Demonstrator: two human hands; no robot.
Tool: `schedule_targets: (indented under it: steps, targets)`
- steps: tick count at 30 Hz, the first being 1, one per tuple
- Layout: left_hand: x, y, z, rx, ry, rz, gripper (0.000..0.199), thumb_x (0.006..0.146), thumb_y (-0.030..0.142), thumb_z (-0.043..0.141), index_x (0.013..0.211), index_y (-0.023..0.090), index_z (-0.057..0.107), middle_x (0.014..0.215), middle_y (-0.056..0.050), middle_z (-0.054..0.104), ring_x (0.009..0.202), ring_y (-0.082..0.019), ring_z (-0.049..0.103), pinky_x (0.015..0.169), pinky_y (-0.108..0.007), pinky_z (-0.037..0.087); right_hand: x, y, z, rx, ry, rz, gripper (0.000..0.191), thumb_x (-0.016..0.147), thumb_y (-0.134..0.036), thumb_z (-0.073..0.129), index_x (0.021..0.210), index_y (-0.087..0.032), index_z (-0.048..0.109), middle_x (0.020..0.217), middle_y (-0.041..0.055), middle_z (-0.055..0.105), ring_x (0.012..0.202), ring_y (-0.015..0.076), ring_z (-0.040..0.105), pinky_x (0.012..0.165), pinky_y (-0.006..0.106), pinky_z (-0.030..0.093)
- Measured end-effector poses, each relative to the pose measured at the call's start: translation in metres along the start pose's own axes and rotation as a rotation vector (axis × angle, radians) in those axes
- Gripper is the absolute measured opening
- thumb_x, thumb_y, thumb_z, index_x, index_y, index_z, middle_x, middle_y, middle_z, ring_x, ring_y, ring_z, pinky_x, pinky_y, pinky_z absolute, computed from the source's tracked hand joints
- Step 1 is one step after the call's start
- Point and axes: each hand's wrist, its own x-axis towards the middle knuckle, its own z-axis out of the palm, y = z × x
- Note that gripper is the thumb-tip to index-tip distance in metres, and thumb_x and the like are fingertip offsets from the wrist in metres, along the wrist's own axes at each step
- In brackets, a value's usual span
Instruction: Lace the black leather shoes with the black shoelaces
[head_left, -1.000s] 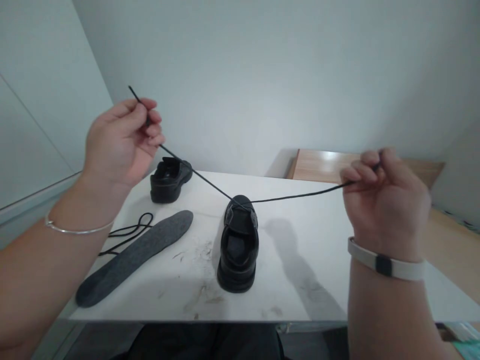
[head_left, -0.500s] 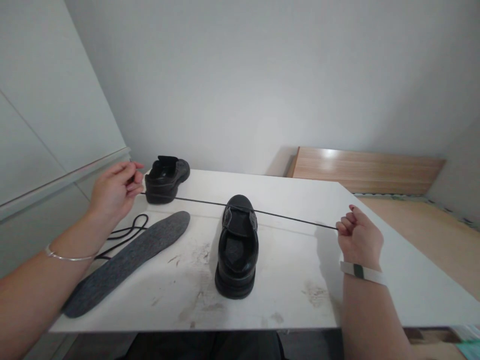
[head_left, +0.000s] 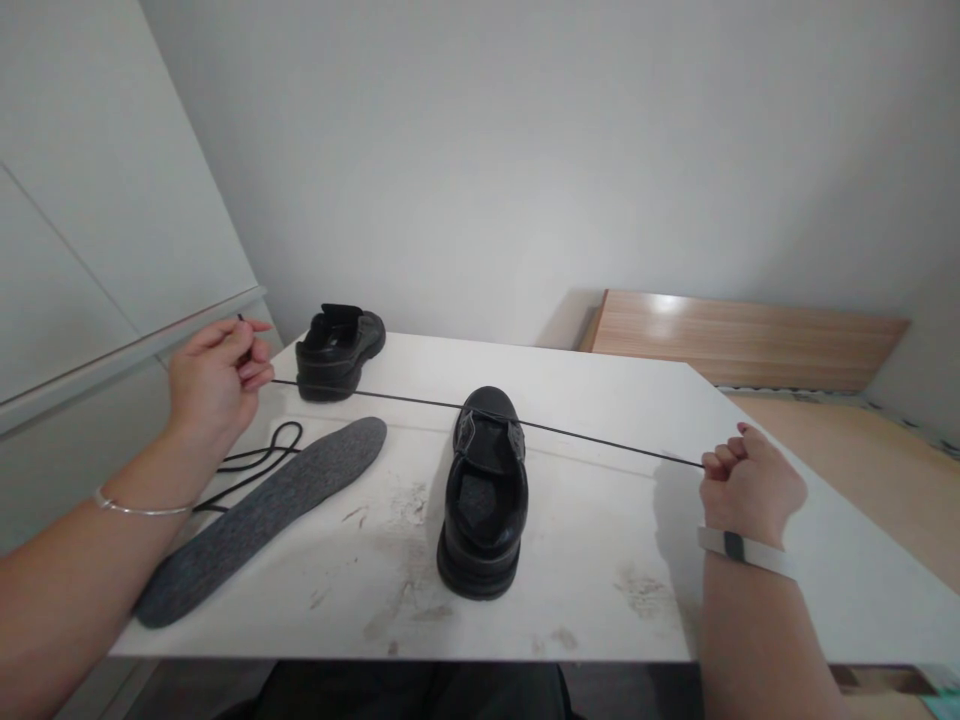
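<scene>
A black shoe (head_left: 484, 510) rests on the white table, toe pointing away, with its tongue raised. A dark shoelace (head_left: 592, 438) passes across its front and runs taut to both sides. My left hand (head_left: 225, 375) is closed on the lace at the left, a short end poking up above the fingers. At the right, my right hand (head_left: 746, 480) is a fist around the other side of the lace. Behind the lace at the back left stands a second black shoe (head_left: 335, 350), its collar open.
A grey felt insole (head_left: 277, 515) lies at the left of the table (head_left: 585, 560), beside a loose black lace (head_left: 255, 462). Brown smudges mark the tabletop. A wooden board (head_left: 720, 335) stands beyond the table, before the wall.
My hands have moved slightly farther apart, the left one outward to the left and the right one to the right. A lace end now shows above my left fingers.
</scene>
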Motion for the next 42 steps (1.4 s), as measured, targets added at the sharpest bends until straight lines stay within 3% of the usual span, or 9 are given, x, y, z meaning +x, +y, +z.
schedule_targets:
  steps: [5,8,11,14,19,24,33,42]
  targets:
    - [0.000,-0.003,0.005,0.100,0.015,0.069,0.015,0.078,0.035,0.071,0.083,0.022,0.067,0.062,0.005,0.052,0.047,-0.007,0.029,0.045,-0.021,0.020,-0.008,-0.001,0.011,-0.054,-0.049,-0.078,0.005,0.072,-0.014,0.064,0.072,-0.016,0.060,0.046,-0.0098,0.036,0.040,0.0043,0.027,0.034,0.014,0.022]
    - [-0.009,0.004,0.018,0.254,-0.022,0.155,0.016,0.084,0.030,0.068,0.097,0.022,0.073,0.078,0.003,0.064,0.060,-0.009,0.045,0.054,-0.022,0.034,-0.023,-0.002,0.025,-0.100,-0.216,-0.072,0.013,0.068,-0.019,0.073,0.078,-0.014,0.067,0.055,-0.0066,0.046,0.045,0.0036,0.034,0.037,0.014,0.025]
    - [-0.025,0.017,0.037,0.533,-0.235,0.316,0.025,0.091,0.030,0.060,0.110,0.019,0.072,0.088,-0.001,0.072,0.080,-0.015,0.060,0.072,-0.026,0.044,-0.044,-0.001,0.039,-0.193,-0.576,-0.019,0.027,0.071,-0.028,0.077,0.093,-0.015,0.070,0.071,-0.0016,0.058,0.053,0.0046,0.043,0.043,0.016,0.034]
    - [-0.044,0.026,0.060,0.703,-0.505,0.445,0.024,0.094,0.031,0.055,0.106,0.017,0.070,0.088,-0.003,0.073,0.077,-0.016,0.063,0.072,-0.027,0.045,-0.065,0.003,0.050,-0.363,-0.925,-0.027,0.032,0.080,-0.038,0.072,0.104,-0.018,0.066,0.083,0.0015,0.066,0.055,0.0070,0.050,0.048,0.021,0.042]
    - [-0.064,0.020,0.088,0.851,-0.833,0.660,0.021,0.096,0.024,0.052,0.098,0.016,0.071,0.094,-0.006,0.073,0.087,-0.019,0.065,0.080,-0.030,0.047,-0.090,0.012,0.062,-0.700,-1.166,-0.150,0.025,0.087,-0.042,0.063,0.091,-0.018,0.066,0.082,0.0054,0.071,0.060,0.0125,0.057,0.056,0.027,0.046]
    - [-0.072,0.008,0.103,1.037,-0.948,0.613,0.017,0.093,0.020,0.057,0.097,0.016,0.073,0.088,-0.007,0.071,0.083,-0.021,0.065,0.077,-0.031,0.047,-0.100,0.021,0.065,-0.847,-1.239,-0.415,0.013,0.090,-0.027,0.058,0.088,-0.020,0.069,0.085,0.0033,0.069,0.074,0.0154,0.061,0.068,0.030,0.047]
    - [-0.077,-0.001,0.112,0.899,-0.930,0.525,0.013,0.089,0.014,0.063,0.095,0.015,0.074,0.085,-0.005,0.070,0.080,-0.018,0.064,0.076,-0.029,0.047,-0.108,0.021,0.068,-0.865,-1.270,-0.541,0.010,0.091,-0.014,0.058,0.087,-0.019,0.066,0.088,0.0030,0.064,0.082,0.0162,0.059,0.073,0.031,0.046]
    - [-0.075,-0.015,0.113,0.831,-0.886,0.568,0.010,0.089,0.014,0.066,0.094,0.015,0.075,0.088,-0.006,0.072,0.086,-0.021,0.062,0.080,-0.033,0.048,-0.109,0.024,0.066,-0.843,-1.223,-0.623,0.009,0.091,-0.013,0.060,0.088,-0.020,0.067,0.094,0.0047,0.061,0.092,0.0192,0.058,0.084,0.035,0.048]
